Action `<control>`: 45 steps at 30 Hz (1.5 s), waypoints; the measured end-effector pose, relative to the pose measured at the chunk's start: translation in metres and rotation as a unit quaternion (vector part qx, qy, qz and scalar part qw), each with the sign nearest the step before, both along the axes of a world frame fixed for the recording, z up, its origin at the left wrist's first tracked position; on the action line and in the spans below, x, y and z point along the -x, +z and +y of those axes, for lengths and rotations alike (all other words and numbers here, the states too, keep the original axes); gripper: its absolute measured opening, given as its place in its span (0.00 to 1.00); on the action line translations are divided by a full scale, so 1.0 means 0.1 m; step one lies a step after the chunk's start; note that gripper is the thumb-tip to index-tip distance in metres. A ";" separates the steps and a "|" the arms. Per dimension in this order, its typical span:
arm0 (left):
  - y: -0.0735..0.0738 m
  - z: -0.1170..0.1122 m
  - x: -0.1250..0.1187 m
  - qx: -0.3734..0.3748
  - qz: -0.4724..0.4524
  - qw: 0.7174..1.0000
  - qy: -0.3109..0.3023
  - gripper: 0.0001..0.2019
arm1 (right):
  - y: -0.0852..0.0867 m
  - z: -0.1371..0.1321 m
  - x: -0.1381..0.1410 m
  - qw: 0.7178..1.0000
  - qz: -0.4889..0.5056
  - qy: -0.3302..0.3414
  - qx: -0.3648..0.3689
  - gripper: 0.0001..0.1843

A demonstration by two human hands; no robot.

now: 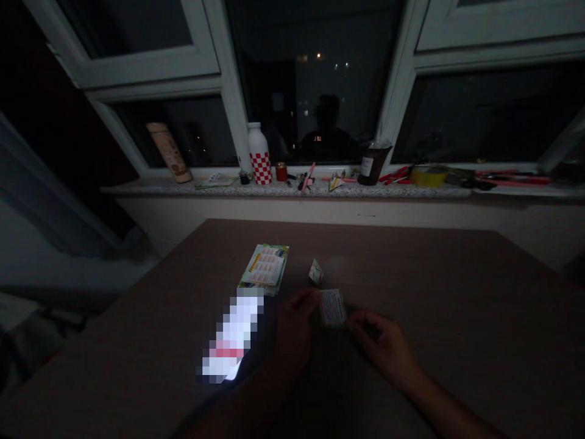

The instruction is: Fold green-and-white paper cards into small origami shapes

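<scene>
Between my two hands is a small printed paper card (333, 307), its text side up. My left hand (298, 317) pinches its upper left corner, and my right hand (375, 335) pinches its lower right edge with thumb and forefinger. Just beyond the card, a small folded paper piece (315, 272) stands on the table. To the left lies a stack of printed paper sheets (265, 267). Nearer to me, beside my left forearm, a lit phone (235, 332) glows; its screen is pixelated.
The brown table (411, 262) reaches to a wall below a windowsill (210, 190). On the sill stand a tan bottle (170, 153), a red-checked white bottle (259, 155), a dark drink cup (372, 163), a yellow tape roll (428, 176) and several pens. The room is dim.
</scene>
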State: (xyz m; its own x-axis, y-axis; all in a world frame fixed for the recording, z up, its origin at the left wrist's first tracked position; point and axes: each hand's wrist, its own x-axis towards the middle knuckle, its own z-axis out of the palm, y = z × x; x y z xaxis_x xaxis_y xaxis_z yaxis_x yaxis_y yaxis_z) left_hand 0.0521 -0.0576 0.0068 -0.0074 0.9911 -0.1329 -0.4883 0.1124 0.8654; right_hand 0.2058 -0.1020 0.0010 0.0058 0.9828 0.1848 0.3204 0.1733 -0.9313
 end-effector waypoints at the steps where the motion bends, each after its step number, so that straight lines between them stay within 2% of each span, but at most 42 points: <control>1: -0.01 0.00 0.00 -0.006 0.004 1.000 -0.001 0.08 | 0.00 0.00 -0.01 1.000 0.020 -0.012 0.006 0.14; 7: -0.04 -0.03 -0.01 -0.023 0.063 0.997 -0.047 0.09 | -0.01 0.02 -0.11 0.979 0.189 -0.059 0.048 0.16; 11: -0.04 -0.06 0.01 -0.050 0.158 0.983 -0.079 0.09 | -0.05 0.04 -0.19 0.969 0.230 -0.072 0.056 0.16; 14: -0.05 -0.05 0.06 -0.101 0.218 0.966 -0.101 0.09 | -0.07 0.04 -0.23 0.978 0.182 -0.093 0.031 0.15; 17: 0.00 -0.04 0.12 -0.155 0.304 0.933 -0.112 0.10 | -0.03 0.01 -0.26 0.992 0.062 -0.100 -0.038 0.12; 21: 0.15 -0.06 0.21 -0.231 0.418 0.875 -0.081 0.13 | 0.05 -0.02 -0.28 0.986 -0.052 -0.046 -0.153 0.07; 24: 0.20 -0.07 0.24 -0.292 0.465 0.833 -0.065 0.15 | 0.09 -0.02 -0.30 0.970 -0.102 0.016 -0.219 0.04; 29: 0.19 -0.04 0.27 -0.404 0.467 0.783 -0.075 0.04 | 0.13 0.01 -0.34 0.940 -0.167 0.048 -0.293 0.07; 34: 0.20 -0.05 0.25 -0.455 0.471 0.749 -0.102 0.04 | 0.16 0.00 -0.30 0.918 -0.188 0.017 -0.347 0.13; 38: 0.19 -0.10 0.19 -0.490 0.483 0.715 -0.127 0.06 | 0.17 -0.01 -0.20 0.913 -0.175 0.043 -0.365 0.14; 42: 0.15 -0.14 0.13 -0.509 0.480 0.701 -0.137 0.06 | 0.16 -0.01 -0.14 0.918 -0.155 0.062 -0.360 0.11; 45: 0.13 -0.16 0.12 -0.511 0.467 0.708 -0.139 0.04 | 0.16 -0.01 -0.12 0.921 -0.148 0.065 -0.354 0.10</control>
